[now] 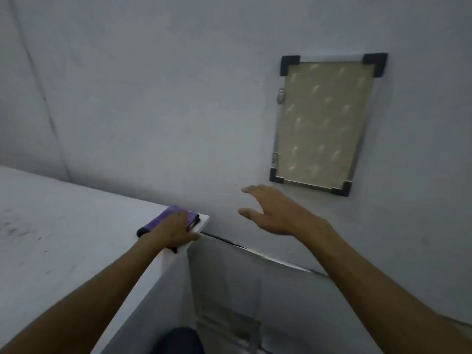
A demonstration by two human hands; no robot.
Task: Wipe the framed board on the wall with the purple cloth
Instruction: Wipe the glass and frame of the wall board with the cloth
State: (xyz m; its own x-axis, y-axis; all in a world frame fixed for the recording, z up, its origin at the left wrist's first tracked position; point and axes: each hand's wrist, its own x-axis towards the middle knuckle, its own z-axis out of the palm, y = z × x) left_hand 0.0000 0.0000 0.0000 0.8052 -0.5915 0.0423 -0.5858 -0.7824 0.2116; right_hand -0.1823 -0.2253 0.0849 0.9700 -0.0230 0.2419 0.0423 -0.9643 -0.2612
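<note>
**Left hand on the cloth, right hand open below the board**

The fingers of my left hand (176, 229) lie on the folded purple cloth (163, 218) — laid over it from above, the thumb out toward the corner edge; I cannot tell whether they are curling to grip it or only pressing flat. The cloth sits at the far right corner of the white worktop (63, 238), right at its edge, with a dark trim showing at its ends.

The fingers of my right hand (278, 213) are straight and a little spread, holding nothing — palm down, fingertips pointing left, thumb apart from the rest. The hand hangs in the air in front of the pale grey wall (178, 111), just below and left of the board's lower left corner, not touching it.

The rectangular framed board (321, 121) hangs on that wall, up and to the right of the cloth and well apart from it. Its face is beige with pale smudgy marks scattered across it, its rim is thin and silvery, and black plastic caps cover all four corners. Two small metal fittings sit on its left rim.

The worktop's surface shows faint dark scuffs toward the left. Below the right hand the wall steps into a darker lower panel.
</note>
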